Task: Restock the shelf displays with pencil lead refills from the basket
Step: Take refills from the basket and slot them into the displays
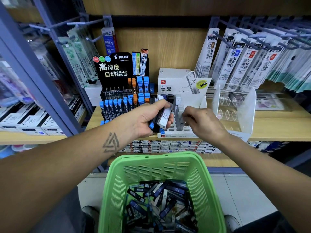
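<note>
Dozens of lead refills (pixel 159 204) heaped loose in the green basket (pixel 156 165), nearest. Above it, left hand (pixel 148 120) clutched round a mixed bundle of cases (pixel 164 117), likely to spill if loosened. Right hand (pixel 200 122) pinching a clear case (pixel 182 121) over the white display (pixel 178 91) at the shelf's front edge (pixel 277 130); could miss its slot. Pilot rack (pixel 117 100) behind, part filled.

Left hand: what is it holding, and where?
The left hand grips a bundle of lead refill cases around their middles, ends sticking out both sides.
</note>
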A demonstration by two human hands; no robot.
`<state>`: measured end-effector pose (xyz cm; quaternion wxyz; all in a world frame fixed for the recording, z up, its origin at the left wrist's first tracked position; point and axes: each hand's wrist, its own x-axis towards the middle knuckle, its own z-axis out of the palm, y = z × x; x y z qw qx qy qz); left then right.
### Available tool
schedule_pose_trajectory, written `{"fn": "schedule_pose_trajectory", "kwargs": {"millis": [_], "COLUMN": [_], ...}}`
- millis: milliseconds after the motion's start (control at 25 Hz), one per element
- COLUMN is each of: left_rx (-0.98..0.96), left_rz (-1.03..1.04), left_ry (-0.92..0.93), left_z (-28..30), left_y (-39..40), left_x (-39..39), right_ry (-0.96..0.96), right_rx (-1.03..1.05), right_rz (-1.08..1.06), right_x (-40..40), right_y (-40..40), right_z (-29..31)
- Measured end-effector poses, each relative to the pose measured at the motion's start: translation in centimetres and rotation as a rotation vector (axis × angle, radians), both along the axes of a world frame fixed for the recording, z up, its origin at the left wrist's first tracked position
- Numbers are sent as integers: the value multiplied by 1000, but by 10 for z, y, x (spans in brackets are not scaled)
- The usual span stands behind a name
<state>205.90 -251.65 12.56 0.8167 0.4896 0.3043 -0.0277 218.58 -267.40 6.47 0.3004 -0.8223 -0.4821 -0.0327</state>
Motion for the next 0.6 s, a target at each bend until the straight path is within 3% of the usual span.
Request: {"fn": "schedule_pose_trajectory", "kwargs": {"millis": [120,200,240,320,400,600], "left_rx": [-4,35,48,58,59,50], "left_rz": [-28,-62,-67,-59,-49,-70], "left_ry": [-18,-27,-35,-59,-78,-65], "left_z": [0,-2,-2,-3,-3,-4], "left_y": [1,2,2,2,1,-3], "left_x": [-2,-3,-3,-2,-2,-1], "right_ry": [-230,-189,-29,562,991,1168], "right_rx": [-129,-69,39,249,288,467], "right_rz": [-48,-62,-79,-68,11,-55], "right_x": [1,-5,-9,-15,-18,-9], "right_y": [0,5,8,12,15,13], "right_z": [5,14,21,36,44,47]}}
